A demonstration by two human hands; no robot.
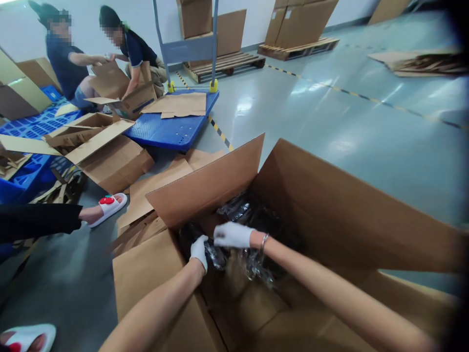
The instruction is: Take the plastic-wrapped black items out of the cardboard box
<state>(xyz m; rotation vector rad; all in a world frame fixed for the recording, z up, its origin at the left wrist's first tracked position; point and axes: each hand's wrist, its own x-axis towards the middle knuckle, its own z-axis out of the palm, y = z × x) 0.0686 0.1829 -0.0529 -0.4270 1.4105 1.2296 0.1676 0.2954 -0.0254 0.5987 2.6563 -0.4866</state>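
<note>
The left hand (199, 250), gloved in white, is closed narrowly on a clear plastic-wrapped dark packet (214, 255) inside a large open cardboard box (330, 215). The right hand (231, 235), also in a white glove and with a bracelet (264, 241) at the wrist, is laid just at two o'clock of the left hand; its fingers are curled down onto the same wrapping, though whether it is truly gripped there cannot be told. More dark packets in shiny film (242, 208) are seen at twelve o'clock of the hands, deeper in the box, and crumpled clear film (256, 266) lies at five o'clock of the right hand.

One box flap (208, 188) is raised at eleven o'clock of the hands, and another flap (154, 269) is spread flat at nine o'clock. Further out at nine o'clock, a sleeve in black and a foot in a white slipper with a red cherry (108, 204) are seen on the grey floor (330, 122). At eleven o'clock, flattened cartons (110, 156) are piled beside a blue platform trolley (172, 129) bearing cardboard sheets. Beyond it, two people (102, 58) are bent over another carton. Wooden pallets (227, 63) with upright cardboard are placed at twelve o'clock against the far wall.
</note>
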